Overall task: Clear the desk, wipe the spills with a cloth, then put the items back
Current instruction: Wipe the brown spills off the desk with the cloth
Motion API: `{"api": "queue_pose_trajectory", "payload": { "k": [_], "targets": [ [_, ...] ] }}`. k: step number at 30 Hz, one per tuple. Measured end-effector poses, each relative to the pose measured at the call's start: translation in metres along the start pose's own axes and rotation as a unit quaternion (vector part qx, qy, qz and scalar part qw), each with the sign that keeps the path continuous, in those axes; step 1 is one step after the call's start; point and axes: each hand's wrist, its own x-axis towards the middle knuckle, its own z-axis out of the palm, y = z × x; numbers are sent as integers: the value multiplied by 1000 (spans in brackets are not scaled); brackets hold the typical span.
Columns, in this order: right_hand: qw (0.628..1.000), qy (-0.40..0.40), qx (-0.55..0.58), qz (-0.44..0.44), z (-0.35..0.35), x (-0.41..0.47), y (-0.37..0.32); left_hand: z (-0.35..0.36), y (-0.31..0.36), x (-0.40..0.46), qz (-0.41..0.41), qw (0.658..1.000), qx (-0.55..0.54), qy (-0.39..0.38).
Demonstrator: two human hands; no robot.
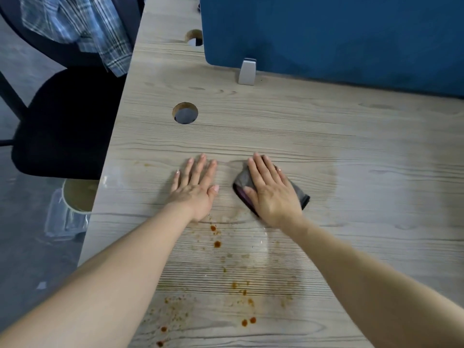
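Observation:
My right hand [270, 190] presses flat on a dark grey cloth [302, 197] in the middle of the pale wood-grain desk [326, 136]. The cloth's edges show on both sides of the palm. My left hand [194, 183] lies flat on the bare desk to the left of the cloth, fingers spread, holding nothing. Orange-brown spill spots [217, 243] are scattered on the desk near me, from below my left wrist down to the front edge. A faint damp sheen surrounds the cloth.
A blue partition panel [326, 31] on a silver bracket [247, 71] bounds the far side. Two round cable holes [185, 113] are at the left. Off the left edge stand a black chair [67, 121] with a plaid shirt, and a paper cup [77, 195] and clear container below.

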Motion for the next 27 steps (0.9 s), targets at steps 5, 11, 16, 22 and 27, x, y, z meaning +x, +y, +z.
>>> {"api": "queue_pose_trajectory", "payload": {
  "k": [5, 11, 16, 22, 27],
  "targets": [
    [985, 27, 12, 170, -15, 29, 44, 2, -3, 2, 6, 1000, 7, -4],
    [997, 29, 27, 59, 6, -8, -23, 3, -3, 2, 5, 1000, 1, 0],
    [996, 27, -2, 86, -8, 9, 36, 1, -3, 3, 7, 1000, 4, -8],
    [982, 62, 22, 175, -2, -6, 14, 3, -5, 2, 12, 1000, 4, 3],
    [997, 22, 56, 43, 4, -38, 17, 1, 14, -6, 1, 994, -23, 104]
  ]
}}
